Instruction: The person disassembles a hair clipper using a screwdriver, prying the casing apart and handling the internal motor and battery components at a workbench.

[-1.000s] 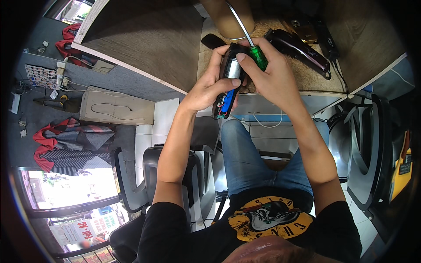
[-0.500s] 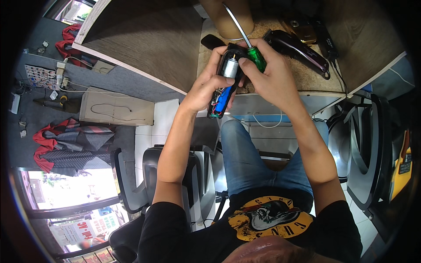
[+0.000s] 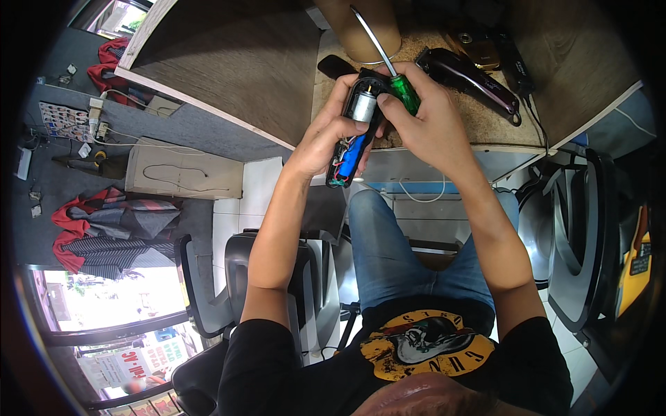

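Observation:
An opened hair clipper body (image 3: 333, 182) is held upright in my left hand (image 3: 320, 144), the thumb pressing across its middle. Inside its black shell show a silver motor (image 3: 364, 108), a blue battery (image 3: 352, 157) and thin coloured wires near the lower end. My right hand (image 3: 437, 119) is closed around the green handle of a screwdriver (image 3: 404, 96), whose metal shaft points up and away from the clipper. The right thumb tip rests at the clipper's upper right edge, beside the motor. Some fingers of both hands are hidden behind the clipper.
Beyond my hands, a worn wooden shelf (image 3: 416, 48) holds a dark assembled clipper (image 3: 468, 83), a gold-coloured device (image 3: 479, 52) and a black cord. A brown cylindrical container (image 3: 357, 35) stands at the back. Salon chairs (image 3: 579, 243) flank my legs.
The clipper and the screwdriver handle have shifted very slightly left. Both hands keep their holds.

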`<state>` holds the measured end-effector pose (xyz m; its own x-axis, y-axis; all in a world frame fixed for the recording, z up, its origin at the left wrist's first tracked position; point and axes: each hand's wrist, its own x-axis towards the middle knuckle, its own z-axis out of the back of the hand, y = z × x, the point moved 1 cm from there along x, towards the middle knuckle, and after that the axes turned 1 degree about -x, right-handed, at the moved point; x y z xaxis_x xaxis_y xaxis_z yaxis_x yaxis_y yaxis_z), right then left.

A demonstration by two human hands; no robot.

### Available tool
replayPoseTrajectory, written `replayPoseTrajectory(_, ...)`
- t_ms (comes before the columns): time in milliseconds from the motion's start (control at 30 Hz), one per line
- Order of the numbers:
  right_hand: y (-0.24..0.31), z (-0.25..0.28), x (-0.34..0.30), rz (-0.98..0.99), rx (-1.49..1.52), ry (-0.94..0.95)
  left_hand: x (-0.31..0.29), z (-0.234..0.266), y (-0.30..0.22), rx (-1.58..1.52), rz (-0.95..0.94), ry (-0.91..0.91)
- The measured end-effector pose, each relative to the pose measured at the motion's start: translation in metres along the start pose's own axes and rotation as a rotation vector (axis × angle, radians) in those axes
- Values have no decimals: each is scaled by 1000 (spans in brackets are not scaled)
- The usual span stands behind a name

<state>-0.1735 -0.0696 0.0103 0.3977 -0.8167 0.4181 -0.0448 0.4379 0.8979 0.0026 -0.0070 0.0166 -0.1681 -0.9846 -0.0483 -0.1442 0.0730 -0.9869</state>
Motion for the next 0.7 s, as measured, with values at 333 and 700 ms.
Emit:
replayPoseTrajectory(333,4,3,0,-44,-21,25,0,0,0,9,-6,11)
replayPoseTrajectory(700,3,1,0,-3,40,20,0,4,5,-254,-25,81)
